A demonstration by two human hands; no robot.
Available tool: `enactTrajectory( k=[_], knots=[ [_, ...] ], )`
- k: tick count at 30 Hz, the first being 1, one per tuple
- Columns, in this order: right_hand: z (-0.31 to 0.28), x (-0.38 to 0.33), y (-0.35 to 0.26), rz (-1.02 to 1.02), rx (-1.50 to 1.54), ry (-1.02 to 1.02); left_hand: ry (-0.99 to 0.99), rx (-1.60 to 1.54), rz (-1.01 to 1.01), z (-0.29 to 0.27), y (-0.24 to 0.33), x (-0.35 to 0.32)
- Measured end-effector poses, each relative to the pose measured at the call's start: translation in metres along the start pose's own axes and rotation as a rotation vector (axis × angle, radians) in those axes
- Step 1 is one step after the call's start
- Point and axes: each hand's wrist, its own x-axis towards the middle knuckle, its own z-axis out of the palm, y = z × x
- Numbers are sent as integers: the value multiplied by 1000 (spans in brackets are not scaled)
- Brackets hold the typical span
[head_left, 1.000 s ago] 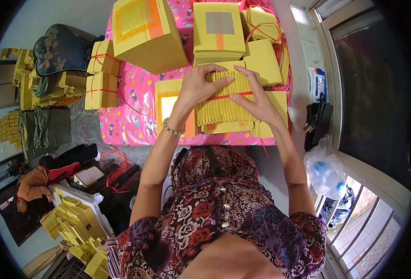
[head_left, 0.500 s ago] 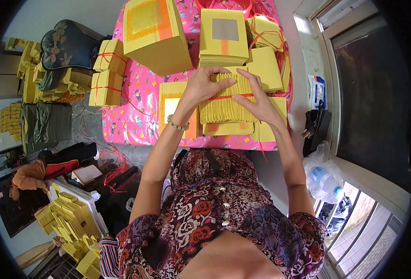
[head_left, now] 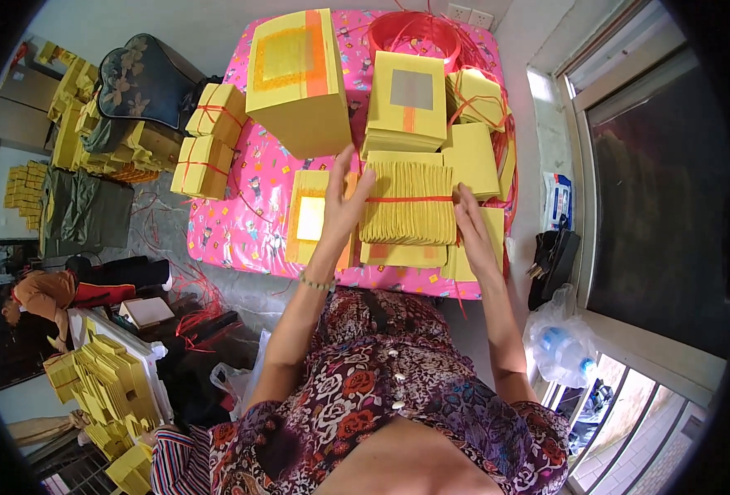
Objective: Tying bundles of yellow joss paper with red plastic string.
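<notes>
A bundle of folded yellow paper (head_left: 406, 219) lies in front of me on the table, its many edges facing up and a red strap (head_left: 410, 199) running across its middle. My left hand (head_left: 344, 206) is at the bundle's left side, open, with thumb and fingers apart. Along the right side my right hand (head_left: 474, 228) rests with its fingers stretched out; it appears to touch the paper's edge. Flat yellow sheets (head_left: 406, 254) lie beneath the bundle, and a sheet with an orange frame and a shiny square (head_left: 309, 219) lies to its left.
The pink patterned table cover (head_left: 245, 239) also bears a tall yellow paper stack (head_left: 303, 124), a lower stack (head_left: 406, 99), strapped bundles (head_left: 204, 165) and a red basin (head_left: 406, 37) with red straps. At lower left, another person (head_left: 47, 297) is beside more yellow paper (head_left: 113, 379).
My hands have parted from the top of the bundle and moved down to its two sides. The strap now lies bare across the paper. The whole view has shifted slightly.
</notes>
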Motion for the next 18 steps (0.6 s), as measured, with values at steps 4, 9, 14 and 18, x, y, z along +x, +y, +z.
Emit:
enactTrajectory(
  k=[4, 9, 14, 18],
  knots=[
    [9, -1, 4, 3, 63, -109, -187, -195, -107, -3, 9, -34],
    [19, 1, 12, 24, 174, -151, -156, -204, -170, 2, 10, -44],
    [15, -3, 31, 132, 318, -146, -180, -169, -301, 2, -1, -42],
    [39, -21, -10, 30, 185, -139, -216, -297, -321, -7, 4, -50]
  ],
)
